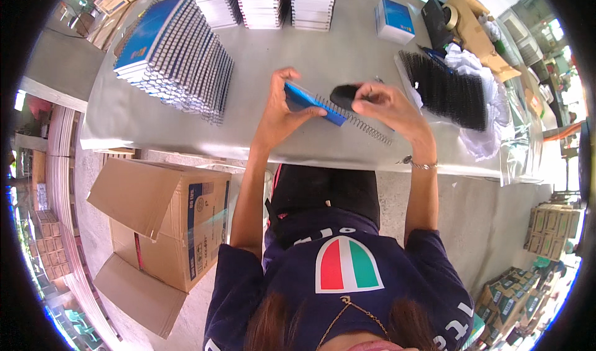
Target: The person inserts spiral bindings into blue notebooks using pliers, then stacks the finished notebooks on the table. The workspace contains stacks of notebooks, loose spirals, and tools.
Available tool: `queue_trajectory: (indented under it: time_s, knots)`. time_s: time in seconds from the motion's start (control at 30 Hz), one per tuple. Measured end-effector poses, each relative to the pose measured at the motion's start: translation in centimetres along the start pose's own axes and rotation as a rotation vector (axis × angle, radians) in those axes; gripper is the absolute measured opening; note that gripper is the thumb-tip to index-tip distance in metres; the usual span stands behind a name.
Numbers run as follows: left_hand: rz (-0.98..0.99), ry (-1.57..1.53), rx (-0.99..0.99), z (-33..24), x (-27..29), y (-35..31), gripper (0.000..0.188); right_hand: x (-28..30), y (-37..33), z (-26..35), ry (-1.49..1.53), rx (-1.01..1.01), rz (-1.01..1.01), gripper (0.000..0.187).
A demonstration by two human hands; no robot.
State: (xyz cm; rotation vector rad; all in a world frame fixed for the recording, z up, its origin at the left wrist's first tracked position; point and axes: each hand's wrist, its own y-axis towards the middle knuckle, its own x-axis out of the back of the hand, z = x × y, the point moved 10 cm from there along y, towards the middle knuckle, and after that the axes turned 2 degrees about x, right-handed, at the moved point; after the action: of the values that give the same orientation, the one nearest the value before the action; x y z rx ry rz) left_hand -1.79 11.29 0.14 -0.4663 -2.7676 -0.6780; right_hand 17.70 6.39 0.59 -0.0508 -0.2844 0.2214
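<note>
Over the front of the table, my left hand (280,114) grips a blue-covered notebook (299,95), its thumb laid along the edge. A metal spiral coil (370,130) runs partway through that edge, and its free end sticks out past the notebook toward the lower right. My right hand (391,108) is closed, with thumb and fingers on a dark oval object (343,96) just above the coil. The dark object is blurred, so its kind and whether it touches the coil do not show.
Left of my hands stands a tall stack of blue spiral notebooks (180,59). White bound stacks (264,3) stand at the back. A small blue-and-white block (395,21), many loose dark coils (444,90) and white wrapping (487,127) lie rightward. An open cardboard box (161,227) sits below the table's left.
</note>
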Motion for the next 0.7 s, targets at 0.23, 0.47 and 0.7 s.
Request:
queue_trajectory:
  time_s: [0.23,0.47,0.7]
  knots:
    - [-0.005,-0.234,0.107,1.3,0.0,0.1,0.103,-0.7,0.4,1.5,0.171,0.073,0.046,0.032]
    - [0.076,-0.310,0.133,2.0,-0.1,0.6,0.092,0.3,1.8,2.3,-0.190,-0.029,-0.011,0.034]
    - [0.103,-0.353,0.155,2.3,-0.3,0.9,0.088,0.1,2.8,1.3,-0.158,0.068,-0.014,0.036]
